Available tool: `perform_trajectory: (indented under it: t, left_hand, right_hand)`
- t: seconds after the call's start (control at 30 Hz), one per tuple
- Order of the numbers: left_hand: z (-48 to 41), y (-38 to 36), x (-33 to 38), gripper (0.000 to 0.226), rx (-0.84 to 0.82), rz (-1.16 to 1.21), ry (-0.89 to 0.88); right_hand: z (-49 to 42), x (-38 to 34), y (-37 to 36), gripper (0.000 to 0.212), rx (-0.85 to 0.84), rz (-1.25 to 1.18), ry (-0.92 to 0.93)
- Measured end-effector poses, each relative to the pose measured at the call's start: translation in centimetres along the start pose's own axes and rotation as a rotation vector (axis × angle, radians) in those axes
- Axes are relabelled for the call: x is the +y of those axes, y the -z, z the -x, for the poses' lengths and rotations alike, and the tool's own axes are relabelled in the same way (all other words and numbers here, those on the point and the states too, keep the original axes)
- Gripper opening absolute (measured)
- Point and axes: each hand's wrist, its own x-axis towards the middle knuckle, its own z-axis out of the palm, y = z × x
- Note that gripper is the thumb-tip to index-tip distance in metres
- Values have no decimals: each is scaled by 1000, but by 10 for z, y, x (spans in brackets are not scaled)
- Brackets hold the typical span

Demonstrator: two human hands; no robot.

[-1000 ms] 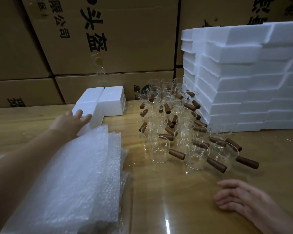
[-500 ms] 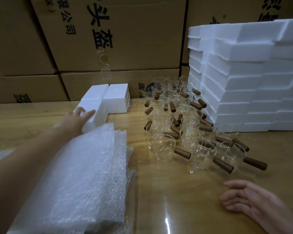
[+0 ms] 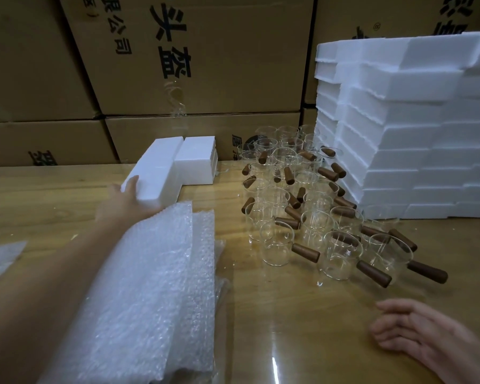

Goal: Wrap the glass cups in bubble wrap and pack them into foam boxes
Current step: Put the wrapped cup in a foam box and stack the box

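Cups (image 3: pixel 277 242) stand upright in a tight cluster on the table (image 3: pixel 288 342), right of centre, their wooden handles (image 3: pixel 305 253) poking out every way. The back of the cluster sits against the foot of the foam stack (image 3: pixel 399 139) on the right. We read that crowding as staging: all the glass is in one place, within reach of either hand, and none of it is wrapped yet as far as we can see.

The bubble wrap (image 3: pixel 155 286) lies as a pile of sheets at the near left, just beside the cups, so a sheet can be drawn and a cup set on it without a stretch. Beyond the pile, the nearer foam box (image 3: pixel 157 173) lies beside a second box (image 3: pixel 197 162), close against the cartons (image 3: pixel 205 65).

Our left hand (image 3: pixel 125 199) reaches past the wrap to the foam box, thumb laid up its near left corner. The fingers are out of view, so we cannot tell whether they have closed on it. We judge the box is wanted closer, ready for packing.

Our right hand (image 3: pixel 427 336) rests on the table near the front cups, fingers loosely curled and holding nothing. We think it is placed there to take a cup.
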Motion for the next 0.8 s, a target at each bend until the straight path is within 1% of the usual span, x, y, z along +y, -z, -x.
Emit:
perform_trajectory:
  t: [0.07, 0.23, 0.27, 0.33, 0.37, 0.4, 0.47, 0.57, 0.8]
  left_hand:
    - [6, 0, 1, 98, -6, 15, 2]
    - [9, 1, 0, 106, -22, 29, 17]
    - [11, 1, 2, 109, -18, 88, 35]
    - [14, 3, 4, 119, 10, 285, 116]
    - [15, 3, 4, 120, 24, 329, 130]
    - [16, 2, 5, 117, 23, 307, 110]
    - [16, 1, 3, 104, -1, 170, 33]
    - [12, -3, -2, 93, -3, 101, 19]
    - [6, -7, -3, 87, 19, 45, 26]
  right_hand:
    - [-1, 0, 0, 35, 2, -1, 1]
    - [-1, 0, 1, 35, 0, -3, -2]
    - [-1, 0, 1, 35, 0, -1, -1]
    - [-1, 0, 0, 35, 1, -4, 3]
    - [-1, 0, 0, 35, 1, -6, 3]
    - [-1, 0, 0, 35, 1, -9, 2]
    - [0, -1, -1, 35, 1, -8, 2]
    - [1, -1, -2, 35, 6, -9, 9]
    - [5, -4, -5, 35, 2, -17, 20]
